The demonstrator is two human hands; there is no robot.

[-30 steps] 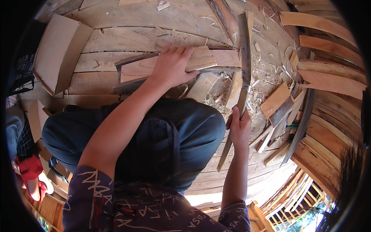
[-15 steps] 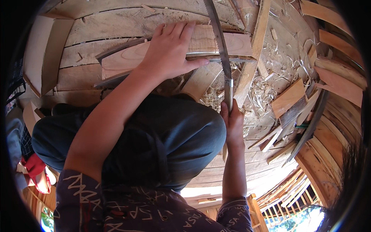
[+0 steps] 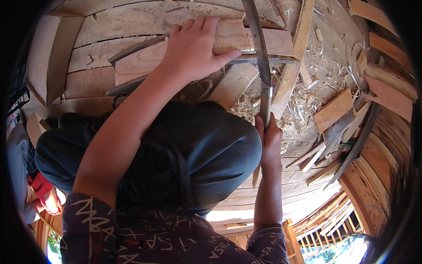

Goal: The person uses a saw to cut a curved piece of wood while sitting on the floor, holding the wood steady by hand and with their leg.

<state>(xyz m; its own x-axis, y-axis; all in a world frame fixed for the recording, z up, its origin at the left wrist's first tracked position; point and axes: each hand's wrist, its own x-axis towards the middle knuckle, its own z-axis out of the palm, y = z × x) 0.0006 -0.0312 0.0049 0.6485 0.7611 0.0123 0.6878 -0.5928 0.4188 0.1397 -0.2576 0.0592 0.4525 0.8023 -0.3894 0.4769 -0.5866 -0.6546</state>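
My right hand [image 3: 271,133] is wrapped round the wooden handle of a handsaw [image 3: 262,61]. Its long, slightly curved, toothed blade points away from me and lies across the wooden board [image 3: 233,37], right of my left hand. My left hand [image 3: 192,47] spans that board, fingers over the far part and thumb stretched along its near edge, holding it down. Pale wood with visible grain [image 3: 140,66] continues to the left of my wrist, and a short end [image 3: 278,42] sticks out right of the blade. How deep the teeth sit in the wood I cannot tell.
A long narrow strip [image 3: 293,70] slants just right of the saw. Curled shavings [image 3: 303,103] and offcuts [image 3: 333,110] litter the plank floor. A box-like wooden piece [image 3: 52,57] stands at far left. My bent knee [image 3: 233,136] is close to the saw handle.
The saw and my right hand have shifted slightly to the right in the picture. My left hand and the board appear a little higher, and the whole view has moved slightly.
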